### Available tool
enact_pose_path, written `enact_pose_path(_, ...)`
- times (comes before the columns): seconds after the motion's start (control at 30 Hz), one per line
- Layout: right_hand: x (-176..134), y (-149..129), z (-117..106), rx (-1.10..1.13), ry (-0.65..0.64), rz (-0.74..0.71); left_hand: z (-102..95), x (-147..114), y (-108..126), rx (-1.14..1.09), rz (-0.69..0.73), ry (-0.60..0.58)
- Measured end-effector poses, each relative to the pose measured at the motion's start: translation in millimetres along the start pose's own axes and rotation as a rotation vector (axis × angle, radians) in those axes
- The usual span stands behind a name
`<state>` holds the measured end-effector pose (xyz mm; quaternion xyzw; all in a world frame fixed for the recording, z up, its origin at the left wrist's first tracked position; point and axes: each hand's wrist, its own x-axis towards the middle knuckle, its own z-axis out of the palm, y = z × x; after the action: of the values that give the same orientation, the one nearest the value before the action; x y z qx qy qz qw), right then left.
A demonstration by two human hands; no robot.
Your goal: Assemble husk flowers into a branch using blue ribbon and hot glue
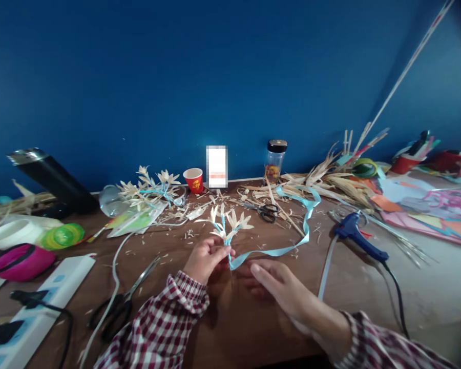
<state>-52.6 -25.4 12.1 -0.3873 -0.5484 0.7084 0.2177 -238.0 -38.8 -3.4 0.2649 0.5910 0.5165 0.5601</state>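
Observation:
My left hand [207,259] pinches the stem of a spray of pale dried-husk flowers [230,223]. Light blue ribbon wraps the stem, and its loose tail [276,251] curves right and back across the table. My right hand [278,284] hovers just right of the stem's lower end, below the ribbon. Its fingers reach toward the stem, slightly blurred, with nothing visible in them. A second bunch of husk flowers with blue stems [153,189] lies at the back left.
Scissors [126,297] lie left of my left arm, near a power strip [42,307]. Small black-handled scissors [268,212], a red paper cup [194,180] and a lidded jar [276,159] are farther back. A blue glue gun [361,237] lies right. Husk scraps litter the table.

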Motion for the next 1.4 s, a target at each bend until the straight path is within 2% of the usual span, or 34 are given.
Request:
enact_pose_path(0.17,27.5,-2.1,1.4,0.255,0.044,0.152,-1.5,-1.7,-0.6,-0.062,-0.034,-0.071)
enact_pose_path(0.4,24.1,3.4,0.6,0.319,0.072,0.130,1.2,-2.5,-2.8,-0.162,-0.140,-0.157)
enact_pose_path(0.7,21.6,4.9,3.8,0.311,0.125,0.088,2.1,-3.7,-8.0,-0.067,-0.098,-0.081)
enact_pose_path(0.87,21.1,8.4,3.6,0.307,0.124,0.052,1.2,-3.1,-3.0,0.154,-0.034,-0.055)
enact_pose_path(1.03,20.9,12.1,2.4,0.281,0.130,0.040,-1.1,-1.0,-2.0,0.334,0.058,-0.108)
enact_pose_path(1.13,20.0,12.7,2.8,0.276,0.139,0.038,-0.2,-0.8,-2.2,0.320,0.078,-0.111)
enact_pose_path(1.4,18.7,17.0,3.1,0.251,0.104,0.002,7.0,-1.9,-0.1,0.212,0.033,-0.030)
